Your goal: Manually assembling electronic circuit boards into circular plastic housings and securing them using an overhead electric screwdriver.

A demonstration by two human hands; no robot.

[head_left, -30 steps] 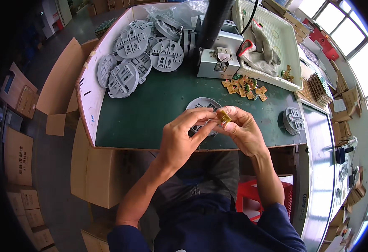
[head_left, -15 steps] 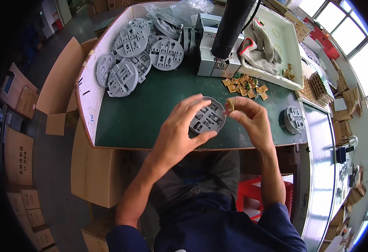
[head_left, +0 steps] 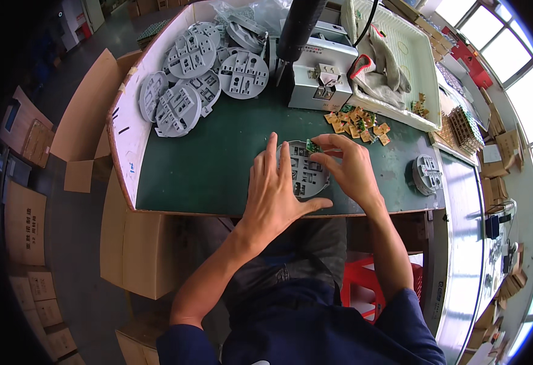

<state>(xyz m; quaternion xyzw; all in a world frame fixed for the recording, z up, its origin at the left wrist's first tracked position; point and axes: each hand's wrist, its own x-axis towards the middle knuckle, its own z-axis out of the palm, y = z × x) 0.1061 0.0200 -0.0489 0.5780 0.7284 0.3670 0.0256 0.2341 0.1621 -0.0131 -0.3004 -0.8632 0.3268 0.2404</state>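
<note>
A round grey plastic base (head_left: 310,177) with many slots lies near the front edge of the green table. My left hand (head_left: 272,193) is beside its left side, fingers spread and thumb stretched along the near rim; whether it touches the base I cannot tell. Between the thumb and fingertips of my right hand (head_left: 348,169) is a small green circuit board (head_left: 312,146), held over the far part of the base. Beyond that hand lies a loose pile of small yellow-brown circuit boards (head_left: 357,123), some with green sides.
Several grey bases (head_left: 178,109) are heaped at the far left. A silver machine (head_left: 320,85) with a black column (head_left: 300,27) stands at the back. Gloves (head_left: 383,67) lie in a white tray (head_left: 427,118). More grey bases (head_left: 426,174) sit at the right edge.
My right hand has moved left with the small board, from beside the base to over its far part. My left hand's fingers have straightened and spread. The whole view has shifted slightly.
</note>
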